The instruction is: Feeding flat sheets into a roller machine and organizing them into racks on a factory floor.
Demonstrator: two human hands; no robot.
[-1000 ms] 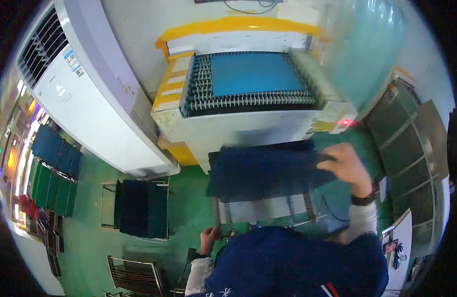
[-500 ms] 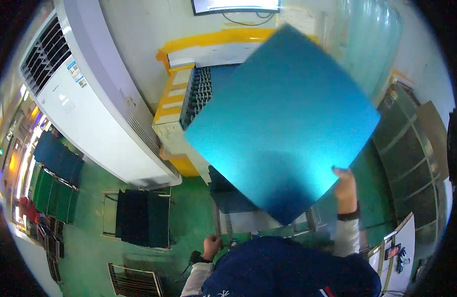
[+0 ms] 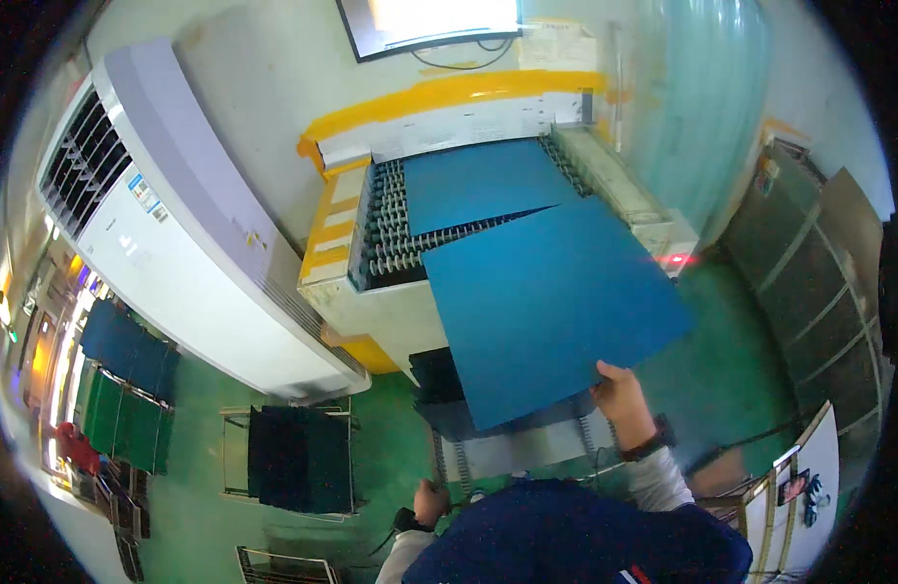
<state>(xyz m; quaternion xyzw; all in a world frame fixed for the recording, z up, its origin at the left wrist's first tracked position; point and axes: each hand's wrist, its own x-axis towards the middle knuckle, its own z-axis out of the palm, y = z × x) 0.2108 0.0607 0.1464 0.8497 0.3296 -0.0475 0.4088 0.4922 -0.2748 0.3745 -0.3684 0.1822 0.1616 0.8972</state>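
A flat blue panel (image 3: 556, 311) slants across the middle, its near edge pinched between the thumb and fingers of my right hand (image 3: 624, 404). The panel's far part reaches over the front of a roller conveyor (image 3: 395, 253). A second blue panel (image 3: 478, 185) lies flat on those rollers, a narrow wedge of rollers showing between the two. My left hand (image 3: 431, 503) is low beside my body with its fingers curled in; whatever they may hold is hidden. Below the held panel, several dark panels (image 3: 439, 389) stand in a rack, partly covered.
A tall white air conditioner (image 3: 206, 253) stands left of the conveyor. Racks with dark panels (image 3: 298, 457) are on the green floor to the left. At right are a grey framed panel (image 3: 809, 282) and a small white table (image 3: 809, 477). A screen (image 3: 430, 24) hangs above.
The held panel has swung down from a raised, tilted position toward the conveyor, uncovering the rollers and the panel on them. My right hand has moved lower and leftward; my left hand remains low.
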